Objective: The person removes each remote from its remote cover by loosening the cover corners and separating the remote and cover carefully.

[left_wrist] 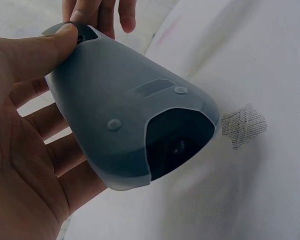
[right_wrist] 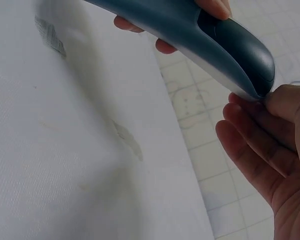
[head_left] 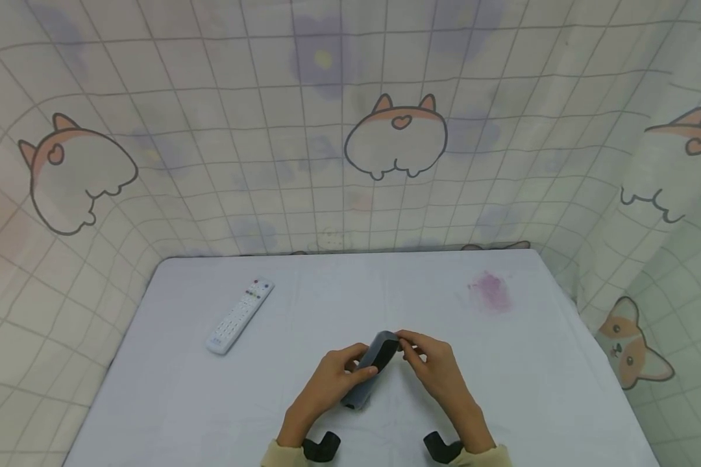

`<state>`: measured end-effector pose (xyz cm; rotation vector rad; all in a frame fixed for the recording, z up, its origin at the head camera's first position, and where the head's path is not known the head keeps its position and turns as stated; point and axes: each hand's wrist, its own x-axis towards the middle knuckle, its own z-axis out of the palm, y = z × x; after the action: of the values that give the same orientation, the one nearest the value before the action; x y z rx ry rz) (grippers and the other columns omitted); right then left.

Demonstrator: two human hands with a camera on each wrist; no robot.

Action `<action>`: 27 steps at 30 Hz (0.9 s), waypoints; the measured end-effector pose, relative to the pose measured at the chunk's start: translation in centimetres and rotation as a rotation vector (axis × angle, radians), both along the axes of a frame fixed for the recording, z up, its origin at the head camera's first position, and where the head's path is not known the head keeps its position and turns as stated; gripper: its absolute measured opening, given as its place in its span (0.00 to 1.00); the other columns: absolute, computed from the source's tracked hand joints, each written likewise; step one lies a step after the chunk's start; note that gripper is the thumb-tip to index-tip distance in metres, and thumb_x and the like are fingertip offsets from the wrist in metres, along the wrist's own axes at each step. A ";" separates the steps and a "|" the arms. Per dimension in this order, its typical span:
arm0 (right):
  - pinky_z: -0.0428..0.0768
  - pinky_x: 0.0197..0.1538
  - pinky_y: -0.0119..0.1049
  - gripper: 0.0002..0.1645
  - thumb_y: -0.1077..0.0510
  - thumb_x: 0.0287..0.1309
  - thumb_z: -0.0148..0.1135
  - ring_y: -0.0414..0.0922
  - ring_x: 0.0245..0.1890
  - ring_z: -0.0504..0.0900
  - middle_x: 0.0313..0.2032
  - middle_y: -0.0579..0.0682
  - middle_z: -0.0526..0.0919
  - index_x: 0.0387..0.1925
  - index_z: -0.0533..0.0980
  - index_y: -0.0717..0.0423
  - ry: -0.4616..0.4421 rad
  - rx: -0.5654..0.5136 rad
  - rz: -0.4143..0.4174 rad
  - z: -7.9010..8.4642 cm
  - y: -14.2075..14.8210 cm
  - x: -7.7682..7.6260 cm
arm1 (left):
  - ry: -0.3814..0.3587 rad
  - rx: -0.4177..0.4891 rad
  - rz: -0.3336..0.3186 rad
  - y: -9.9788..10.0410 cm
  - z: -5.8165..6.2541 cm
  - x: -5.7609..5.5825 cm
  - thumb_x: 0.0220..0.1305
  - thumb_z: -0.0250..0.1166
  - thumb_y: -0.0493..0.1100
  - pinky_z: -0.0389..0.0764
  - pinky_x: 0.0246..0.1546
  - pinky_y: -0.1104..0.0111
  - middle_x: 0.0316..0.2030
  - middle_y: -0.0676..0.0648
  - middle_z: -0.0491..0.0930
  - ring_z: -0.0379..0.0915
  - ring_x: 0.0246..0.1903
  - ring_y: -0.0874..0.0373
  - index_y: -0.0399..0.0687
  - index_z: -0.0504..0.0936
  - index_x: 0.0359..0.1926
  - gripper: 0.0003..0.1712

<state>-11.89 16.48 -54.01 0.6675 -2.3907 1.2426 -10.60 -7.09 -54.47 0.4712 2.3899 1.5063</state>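
A dark remote control (head_left: 388, 354) in a bluish, translucent rubbery cover (head_left: 359, 393) is held tilted just above the table, back side up in the left wrist view. My left hand (head_left: 334, 377) grips it, thumb on the back and fingers along the far side. At its upper end, my right hand (head_left: 435, 364) pinches the edge of the cover between thumb and index finger. In the right wrist view the cover (right_wrist: 165, 22) leaves the dark rounded end (right_wrist: 247, 50) of the remote bare. The remote's button side is hidden.
A white remote control (head_left: 241, 316) lies at the left of the white-covered table (head_left: 210, 415). A pink stain (head_left: 493, 290) marks the cloth at the back right. Behind and beside the table hangs a checked curtain (head_left: 269, 162) with dog drawings.
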 end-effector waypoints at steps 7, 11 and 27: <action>0.82 0.34 0.21 0.15 0.75 0.59 0.69 0.40 0.26 0.88 0.38 0.56 0.92 0.48 0.85 0.63 -0.023 -0.015 -0.009 0.0 -0.1 0.1 | -0.019 -0.009 -0.004 0.1 0.0 0.0 0.72 0.64 0.63 0.83 0.35 0.70 0.53 0.53 0.87 0.84 0.40 0.65 0.65 0.82 0.61 0.22; 0.83 0.34 0.22 0.15 0.75 0.59 0.69 0.41 0.26 0.88 0.38 0.56 0.92 0.47 0.85 0.63 -0.042 -0.034 -0.010 -0.2 -0.1 0.1 | -0.017 -0.012 -0.008 0.1 0.0 0.0 0.72 0.64 0.62 0.82 0.35 0.70 0.53 0.52 0.87 0.84 0.40 0.64 0.64 0.82 0.61 0.21; 0.87 0.34 0.29 0.13 0.73 0.63 0.66 0.43 0.27 0.89 0.34 0.53 0.91 0.48 0.86 0.61 -0.094 -0.104 0.024 -0.1 0.3 -0.1 | -0.027 0.025 -0.002 0.6 0.1 0.2 0.72 0.65 0.61 0.84 0.34 0.70 0.54 0.50 0.88 0.85 0.38 0.65 0.62 0.83 0.60 0.21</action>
<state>-11.97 16.75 -54.07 0.6206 -2.3795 1.4275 -10.37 -6.52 -54.36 0.4562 2.3516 1.5336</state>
